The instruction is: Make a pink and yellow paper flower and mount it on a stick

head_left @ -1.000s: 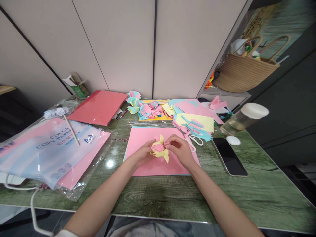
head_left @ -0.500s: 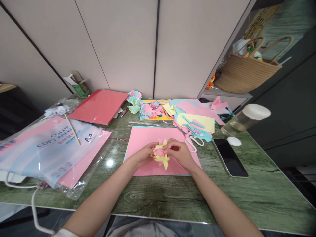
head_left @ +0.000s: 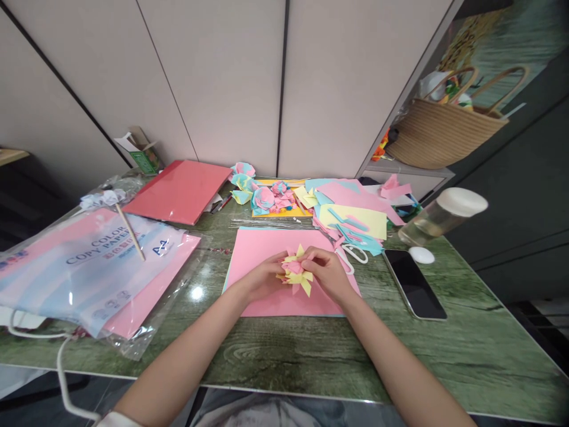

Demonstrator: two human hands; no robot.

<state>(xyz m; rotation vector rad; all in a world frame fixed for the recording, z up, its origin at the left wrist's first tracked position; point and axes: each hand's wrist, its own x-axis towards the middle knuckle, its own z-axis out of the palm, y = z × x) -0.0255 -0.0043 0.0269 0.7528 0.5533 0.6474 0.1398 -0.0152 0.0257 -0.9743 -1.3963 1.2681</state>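
Between my hands is a paper flower with a pink middle and pointed yellow petals. My left hand grips it from the left, its fingers partly behind the petals. On the other side, the thumb and fingers of my right hand pinch a petal at the flower's upper right. Below both hands lies a stack of pink paper, a blue sheet peeking out at its edge. White-handled scissors rest by the stack's upper right corner, near my right hand.
Finished paper flowers and paper scraps lie along the back, with thin wires in front. A phone and a bottle stand right. Plastic-wrapped copy paper and a red folder cover the left.
The flower has shifted slightly right and up and turned a little, with its petals pointing differently. My right hand has moved its pinch along the petals.
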